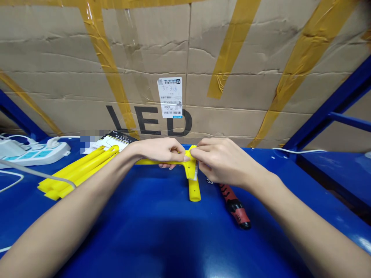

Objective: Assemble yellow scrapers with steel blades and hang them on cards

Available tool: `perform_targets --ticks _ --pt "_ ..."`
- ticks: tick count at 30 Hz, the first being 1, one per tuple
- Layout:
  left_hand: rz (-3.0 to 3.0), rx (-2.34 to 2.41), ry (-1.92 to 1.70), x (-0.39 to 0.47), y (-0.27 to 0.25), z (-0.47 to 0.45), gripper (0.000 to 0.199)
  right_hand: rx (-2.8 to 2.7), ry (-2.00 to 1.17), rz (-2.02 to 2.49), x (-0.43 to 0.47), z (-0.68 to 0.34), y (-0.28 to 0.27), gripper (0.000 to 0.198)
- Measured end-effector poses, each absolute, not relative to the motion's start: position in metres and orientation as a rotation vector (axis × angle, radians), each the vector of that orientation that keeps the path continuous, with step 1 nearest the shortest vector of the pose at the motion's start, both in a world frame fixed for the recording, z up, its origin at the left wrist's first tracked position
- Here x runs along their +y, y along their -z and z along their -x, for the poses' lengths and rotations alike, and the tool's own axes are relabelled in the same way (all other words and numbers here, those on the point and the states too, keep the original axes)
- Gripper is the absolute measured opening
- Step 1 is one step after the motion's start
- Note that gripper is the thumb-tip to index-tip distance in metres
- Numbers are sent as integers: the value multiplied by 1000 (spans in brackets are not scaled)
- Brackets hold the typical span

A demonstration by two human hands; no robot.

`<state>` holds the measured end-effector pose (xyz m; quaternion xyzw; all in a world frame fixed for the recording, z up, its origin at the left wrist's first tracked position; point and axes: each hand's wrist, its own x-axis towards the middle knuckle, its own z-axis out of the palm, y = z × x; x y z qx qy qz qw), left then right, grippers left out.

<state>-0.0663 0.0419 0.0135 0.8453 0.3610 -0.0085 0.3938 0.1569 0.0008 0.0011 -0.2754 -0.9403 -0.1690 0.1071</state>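
Steadily now: left hand's grip closed round yellow plastic scraper, over mid-desk; right hand's grip pinched on its head. Best brace left, press evenly right.

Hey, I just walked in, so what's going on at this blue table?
A person's left hand grips a yellow tool by its handle, while the right hand has its fingertips at the wide end. A yellow tube end shows just below; whether they're joined isn't clear. A red-and-black handle lies by the right hand, and several yellow pieces lie to the left.
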Motion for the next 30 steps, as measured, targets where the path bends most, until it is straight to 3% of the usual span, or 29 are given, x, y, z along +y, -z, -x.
perform_targets --ticks 5,10,13,18,30 --pt "-2115 955 37 43 -12 67 32 -2603 102 914 4 -164 -2 6" --pt "-2120 1005 68 44 -10 67 35 -2588 -171 1121 12 -178 -8 25" --pt "-2126 999 78 43 -11 66 36 -2802 -363 1317 12 -182 -7 26" --pt "-2148 1011 104 42 -12 63 35 -2902 -322 1518 8 -174 -2 21" --pt "-2140 1031 110 40 -12 61 35 -2945 -333 1436 13 -170 9 20"
